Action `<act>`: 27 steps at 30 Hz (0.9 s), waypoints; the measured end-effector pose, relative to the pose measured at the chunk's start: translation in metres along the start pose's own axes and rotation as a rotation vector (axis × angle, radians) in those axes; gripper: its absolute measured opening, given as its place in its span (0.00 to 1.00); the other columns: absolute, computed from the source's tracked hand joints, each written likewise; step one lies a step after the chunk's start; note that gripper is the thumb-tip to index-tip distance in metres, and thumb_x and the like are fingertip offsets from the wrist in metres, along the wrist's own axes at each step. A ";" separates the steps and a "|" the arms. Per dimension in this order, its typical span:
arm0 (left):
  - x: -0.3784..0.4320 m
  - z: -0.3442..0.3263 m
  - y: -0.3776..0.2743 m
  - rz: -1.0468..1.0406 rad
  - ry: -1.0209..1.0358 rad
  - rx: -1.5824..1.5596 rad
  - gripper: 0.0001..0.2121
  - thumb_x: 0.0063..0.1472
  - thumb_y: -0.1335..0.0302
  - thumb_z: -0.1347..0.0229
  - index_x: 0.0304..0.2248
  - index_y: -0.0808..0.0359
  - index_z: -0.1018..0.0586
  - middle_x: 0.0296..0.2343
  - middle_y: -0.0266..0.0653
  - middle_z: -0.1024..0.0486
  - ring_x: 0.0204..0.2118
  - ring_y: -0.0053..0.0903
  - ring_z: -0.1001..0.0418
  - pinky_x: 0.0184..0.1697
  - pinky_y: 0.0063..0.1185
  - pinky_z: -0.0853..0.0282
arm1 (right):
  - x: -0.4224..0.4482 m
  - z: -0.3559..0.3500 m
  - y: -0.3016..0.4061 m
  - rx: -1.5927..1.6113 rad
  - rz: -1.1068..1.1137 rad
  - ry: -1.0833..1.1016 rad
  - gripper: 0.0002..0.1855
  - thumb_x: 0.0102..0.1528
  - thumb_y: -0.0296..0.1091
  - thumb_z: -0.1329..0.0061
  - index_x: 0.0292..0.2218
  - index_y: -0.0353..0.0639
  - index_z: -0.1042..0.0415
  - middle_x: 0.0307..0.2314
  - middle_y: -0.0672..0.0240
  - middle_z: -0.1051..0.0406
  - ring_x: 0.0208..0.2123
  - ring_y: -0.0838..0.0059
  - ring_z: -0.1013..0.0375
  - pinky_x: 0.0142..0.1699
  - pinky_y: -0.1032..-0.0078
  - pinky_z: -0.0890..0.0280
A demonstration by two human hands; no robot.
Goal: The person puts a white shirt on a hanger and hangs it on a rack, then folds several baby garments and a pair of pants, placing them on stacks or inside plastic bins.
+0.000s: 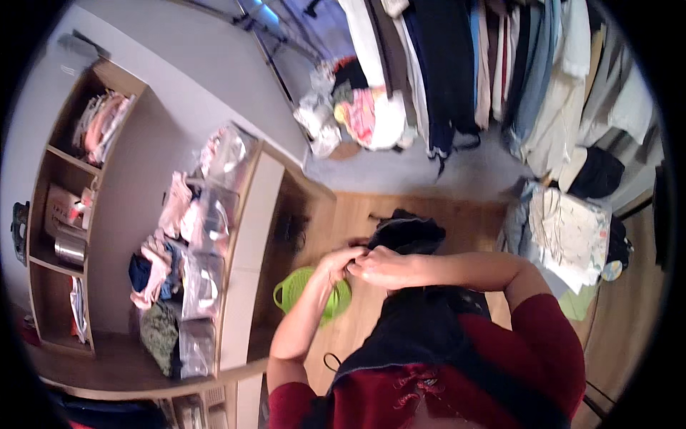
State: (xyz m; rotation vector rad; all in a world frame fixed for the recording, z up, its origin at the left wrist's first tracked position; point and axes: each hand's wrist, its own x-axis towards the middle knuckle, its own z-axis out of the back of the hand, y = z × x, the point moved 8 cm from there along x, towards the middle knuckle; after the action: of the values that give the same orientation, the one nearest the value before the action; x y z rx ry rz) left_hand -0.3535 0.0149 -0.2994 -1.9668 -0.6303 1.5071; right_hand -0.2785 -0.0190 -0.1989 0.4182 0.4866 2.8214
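Observation:
My left hand [342, 263] and my right hand [387, 268] meet in front of me with their fingers curled together. A little dark material shows between the fingertips. Just beyond the knuckles is a dark cloth garment [408, 233], bunched up, which both hands appear to grip at its near edge. My fingers hide part of that edge. Below my left forearm, a bright green plastic basket [300, 292] with a loop handle stands on the wood floor, partly covered by the arm.
Clothes [445, 69] hang from a rack ahead, with a pile of bags and clothing [364, 118] beside them. Folded clothes [568, 230] are stacked to the right. On the left, a shelf unit [91, 263] stands by clear bins [206, 284] and loose garments [155, 268].

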 end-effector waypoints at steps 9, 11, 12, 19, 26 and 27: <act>-0.020 0.003 -0.007 -0.282 -0.295 -0.343 0.08 0.47 0.74 0.50 0.29 0.66 0.28 0.25 0.36 0.28 0.26 0.25 0.30 0.29 0.19 0.33 | -0.097 -0.088 0.017 0.988 -0.448 0.181 0.23 0.51 0.34 0.59 0.48 0.40 0.46 0.34 0.55 0.33 0.28 0.73 0.29 0.36 0.77 0.36; -0.027 -0.005 -0.011 -0.304 -0.249 -0.221 0.08 0.47 0.75 0.49 0.29 0.66 0.28 0.25 0.34 0.28 0.26 0.22 0.30 0.29 0.18 0.34 | -0.110 -0.088 -0.005 1.026 -0.562 -0.258 0.18 0.52 0.31 0.60 0.45 0.39 0.41 0.32 0.58 0.31 0.29 0.75 0.29 0.36 0.79 0.36; -0.031 -0.017 -0.015 -0.314 -0.207 -0.102 0.07 0.47 0.75 0.47 0.28 0.66 0.28 0.24 0.33 0.28 0.25 0.20 0.31 0.28 0.18 0.34 | -0.117 -0.080 -0.012 1.035 -0.617 -0.481 0.16 0.52 0.29 0.61 0.43 0.38 0.38 0.31 0.60 0.30 0.29 0.76 0.29 0.36 0.80 0.36; -0.045 -0.074 0.020 -0.552 -0.008 0.313 0.11 0.47 0.75 0.49 0.33 0.68 0.30 0.26 0.32 0.30 0.29 0.17 0.33 0.33 0.16 0.38 | -0.092 -0.187 -0.109 1.448 -0.994 -0.943 0.18 0.49 0.35 0.63 0.41 0.35 0.39 0.42 0.52 0.40 0.46 0.60 0.42 0.49 0.72 0.46; -0.179 -0.147 0.028 -0.725 0.736 0.668 0.21 0.38 0.77 0.49 0.37 0.67 0.35 0.36 0.45 0.35 0.42 0.34 0.36 0.43 0.24 0.42 | -0.061 -0.138 -0.092 1.316 -0.929 -0.980 0.18 0.50 0.35 0.64 0.41 0.36 0.39 0.42 0.53 0.40 0.46 0.61 0.42 0.49 0.72 0.47; -0.186 -0.133 0.026 -0.637 0.741 0.716 0.22 0.38 0.78 0.49 0.38 0.66 0.35 0.37 0.44 0.35 0.43 0.34 0.37 0.45 0.24 0.42 | -0.055 -0.127 -0.093 1.282 -0.903 -0.989 0.18 0.50 0.35 0.64 0.41 0.36 0.39 0.42 0.53 0.40 0.46 0.61 0.42 0.49 0.72 0.47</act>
State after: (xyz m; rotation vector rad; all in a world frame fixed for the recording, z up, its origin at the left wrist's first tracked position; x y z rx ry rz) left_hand -0.2706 -0.1499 -0.1616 -1.3939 -0.2729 0.4413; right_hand -0.2504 0.0132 -0.3601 1.2462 1.5829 0.9406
